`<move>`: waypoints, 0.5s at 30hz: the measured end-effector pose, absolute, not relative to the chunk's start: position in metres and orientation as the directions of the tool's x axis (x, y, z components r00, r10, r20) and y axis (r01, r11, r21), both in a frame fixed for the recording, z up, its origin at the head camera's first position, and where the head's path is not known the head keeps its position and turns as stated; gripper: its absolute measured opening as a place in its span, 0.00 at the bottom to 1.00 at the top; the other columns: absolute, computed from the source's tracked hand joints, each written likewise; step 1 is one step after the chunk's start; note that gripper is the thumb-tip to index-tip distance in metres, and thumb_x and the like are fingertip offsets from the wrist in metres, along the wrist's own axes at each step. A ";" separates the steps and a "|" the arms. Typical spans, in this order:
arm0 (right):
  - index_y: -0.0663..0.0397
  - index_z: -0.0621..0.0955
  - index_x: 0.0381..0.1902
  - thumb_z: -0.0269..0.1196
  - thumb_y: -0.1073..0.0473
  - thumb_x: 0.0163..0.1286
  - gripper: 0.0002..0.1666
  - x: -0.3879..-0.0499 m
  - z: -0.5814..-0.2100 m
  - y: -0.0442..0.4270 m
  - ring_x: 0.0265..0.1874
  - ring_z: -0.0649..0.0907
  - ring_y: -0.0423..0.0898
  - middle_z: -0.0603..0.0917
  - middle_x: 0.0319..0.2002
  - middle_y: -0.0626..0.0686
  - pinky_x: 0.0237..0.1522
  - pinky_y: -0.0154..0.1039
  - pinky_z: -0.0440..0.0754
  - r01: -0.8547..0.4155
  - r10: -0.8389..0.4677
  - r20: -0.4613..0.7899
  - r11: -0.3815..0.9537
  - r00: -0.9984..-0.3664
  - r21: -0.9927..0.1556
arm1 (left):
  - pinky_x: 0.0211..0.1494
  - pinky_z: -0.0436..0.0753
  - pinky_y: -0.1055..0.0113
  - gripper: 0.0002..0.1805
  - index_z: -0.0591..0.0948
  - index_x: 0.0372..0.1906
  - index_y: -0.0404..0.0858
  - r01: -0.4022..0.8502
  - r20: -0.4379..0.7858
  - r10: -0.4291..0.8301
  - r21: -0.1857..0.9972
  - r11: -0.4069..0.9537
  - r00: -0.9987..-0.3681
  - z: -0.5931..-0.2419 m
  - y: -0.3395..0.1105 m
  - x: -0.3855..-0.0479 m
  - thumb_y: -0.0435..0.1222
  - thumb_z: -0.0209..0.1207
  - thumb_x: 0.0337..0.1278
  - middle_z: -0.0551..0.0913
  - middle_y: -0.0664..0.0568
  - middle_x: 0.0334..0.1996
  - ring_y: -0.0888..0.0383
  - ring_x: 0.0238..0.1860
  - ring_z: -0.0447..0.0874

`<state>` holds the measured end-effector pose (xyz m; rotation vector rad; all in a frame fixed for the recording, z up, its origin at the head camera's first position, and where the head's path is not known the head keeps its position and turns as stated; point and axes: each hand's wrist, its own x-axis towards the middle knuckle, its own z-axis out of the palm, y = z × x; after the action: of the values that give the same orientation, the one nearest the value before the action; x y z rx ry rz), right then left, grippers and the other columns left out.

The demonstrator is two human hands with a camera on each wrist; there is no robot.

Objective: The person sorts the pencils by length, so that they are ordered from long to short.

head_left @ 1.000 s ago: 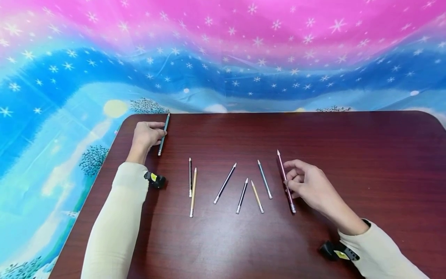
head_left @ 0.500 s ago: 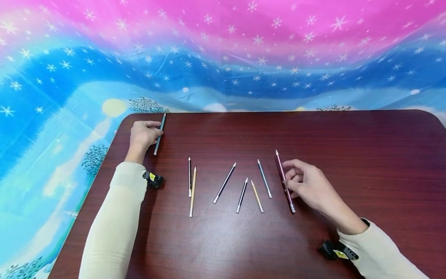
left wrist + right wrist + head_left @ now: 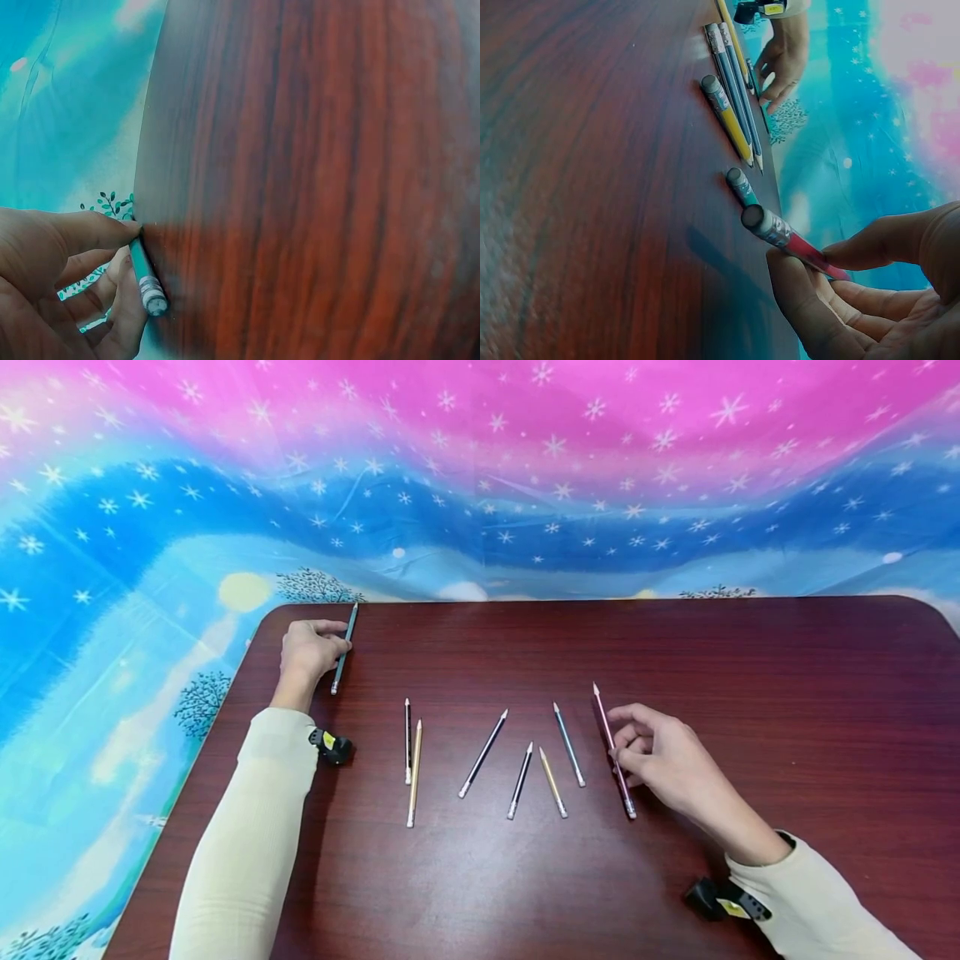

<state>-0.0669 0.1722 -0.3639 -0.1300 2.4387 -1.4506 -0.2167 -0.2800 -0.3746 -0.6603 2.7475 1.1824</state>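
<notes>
One black pencil [image 3: 408,739] and a long yellow pencil [image 3: 415,774] lie side by side left of centre on the table [image 3: 480,885]; whether they touch cannot be made out. Rightward follow a slanted dark pencil [image 3: 483,753], a short dark pencil [image 3: 521,781] and a short yellow pencil [image 3: 552,781], these last two with their tips near each other, then a blue pencil [image 3: 569,745]. This loose row takes up the middle ground between the hands, and the blue pencil lies just left of the pink pencil [image 3: 604,718].

The right hand [image 3: 667,752] pinches the pink pencil between thumb and fingertips, point away from the person; in the right wrist view its eraser end is raised off the wood above a shadow. The left hand [image 3: 309,650] pinches the green pencil [image 3: 340,670], well apart from the row, near the table's far left corner.

In the head view, the green pencil's tip reaches the far edge, where a snowflake cloth [image 3: 480,485] hangs behind. The table's left edge runs close beside the left hand. A broad stretch of wood extends right of the right hand, and another in front of the row.
</notes>
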 end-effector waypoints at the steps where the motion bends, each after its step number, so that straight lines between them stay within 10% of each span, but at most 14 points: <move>1: 0.71 0.74 0.65 0.56 0.76 0.66 0.27 -0.067 -0.364 0.172 0.28 0.81 0.37 0.81 0.36 0.58 0.27 0.39 0.88 0.074 -0.228 -0.208 0.485 -0.951 -0.871 | 0.54 0.87 0.56 0.21 0.84 0.67 0.45 -0.416 -0.238 -0.355 0.677 0.607 -0.904 -0.374 -0.280 -0.217 0.36 0.62 0.73 0.86 0.38 0.58 0.49 0.51 0.84; 15: 0.72 0.73 0.66 0.58 0.75 0.68 0.27 -0.065 -0.368 0.173 0.27 0.81 0.37 0.82 0.36 0.56 0.26 0.38 0.87 0.063 -0.227 -0.198 0.491 -0.953 -0.869 | 0.54 0.87 0.60 0.22 0.82 0.68 0.43 -0.401 -0.245 -0.328 0.696 0.596 -0.912 -0.375 -0.282 -0.217 0.35 0.62 0.72 0.81 0.37 0.65 0.53 0.47 0.84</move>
<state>-0.0650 0.1730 -0.3682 -0.1386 2.4530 -1.4463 -0.2173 -0.2821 -0.3753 -0.6236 2.7247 1.2221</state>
